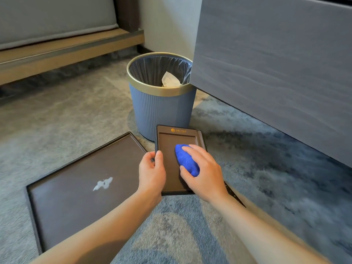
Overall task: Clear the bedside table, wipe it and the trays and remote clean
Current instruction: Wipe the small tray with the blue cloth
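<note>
The left hand (151,171) pinched the small tray (172,161) by its near left edge. The right hand (202,175), just beside it, squeezed a soft blue cloth (186,160) onto the tray. It looked stiff and light, probably best held by its rim.

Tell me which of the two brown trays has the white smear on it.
The large tray on the left, lying untouched on the carpet. The small tray with the gold logo shows no smear; the left hand steadies it while the right hand presses a blue cloth into it.
</note>
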